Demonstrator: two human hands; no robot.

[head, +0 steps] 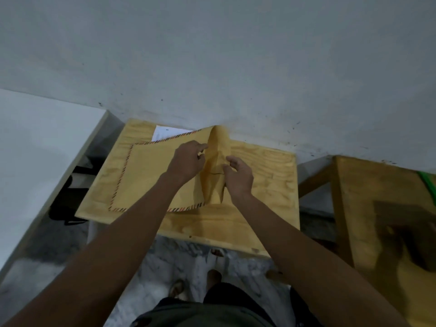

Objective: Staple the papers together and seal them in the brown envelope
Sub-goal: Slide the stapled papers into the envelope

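Lying flat on the wooden counter [266, 175], the brown envelope [151, 175] spreads left of both hands, its striped border along the left and near edges. White papers [165, 133] peek out past its far edge. Left hand [188, 161], fingers curled, pinches the raised flap [218, 147] at the envelope's right end. Right hand [238, 178], just right of the flap, curls its fingers onto the flap's crumpled lower part. Flap stands up between the two hands.

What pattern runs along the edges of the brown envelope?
Diagonal red and dark stripes border the brown envelope, clearest along its left edge in the head view.
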